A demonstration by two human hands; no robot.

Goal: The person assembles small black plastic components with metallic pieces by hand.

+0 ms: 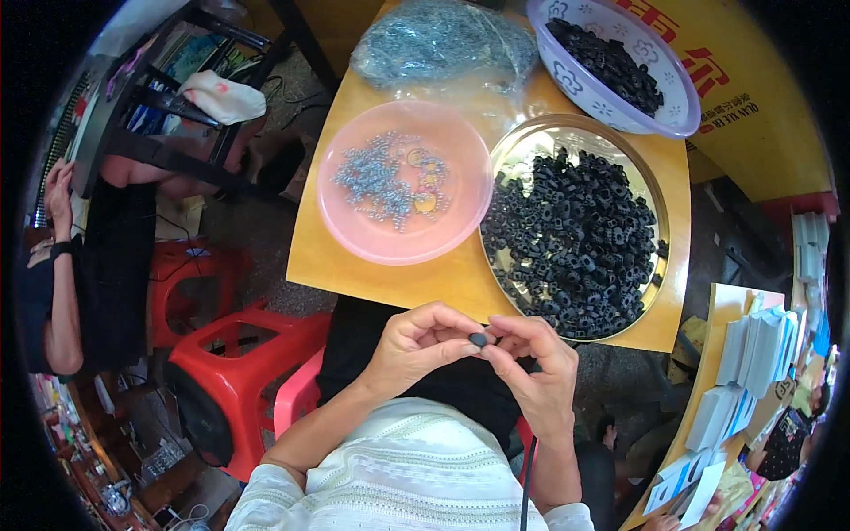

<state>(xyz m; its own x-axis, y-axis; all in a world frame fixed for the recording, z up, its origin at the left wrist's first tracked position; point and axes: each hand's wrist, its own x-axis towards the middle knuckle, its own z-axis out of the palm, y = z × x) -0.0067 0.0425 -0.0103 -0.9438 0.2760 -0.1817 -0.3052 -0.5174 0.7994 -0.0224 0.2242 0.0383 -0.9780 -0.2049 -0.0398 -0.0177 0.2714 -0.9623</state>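
My left hand (pixel 423 343) and my right hand (pixel 537 358) meet above my lap, just off the table's near edge. Between their fingertips is a small rounded black plastic piece (pixel 478 339), pinched from both sides; its finer shape is too small to make out. Right behind my right hand, a round gold-coloured metal tray (pixel 509 276) carries a heap of small black plastic parts (pixel 584 234) with openings in them. Farther left, a pink plastic bowl (pixel 363 237) contains many small silvery metal springs (pixel 376 177) and a few yellowish round shapes.
A clear plastic bag (pixel 443 44) lies at the far side of the wooden table (pixel 332 265). A lilac basin (pixel 682 115) of black parts stands far right. Red stools (pixel 226 354) are at left. Another person's hand (pixel 60 190) shows far left; white boxes (pixel 744 354) stack at right.
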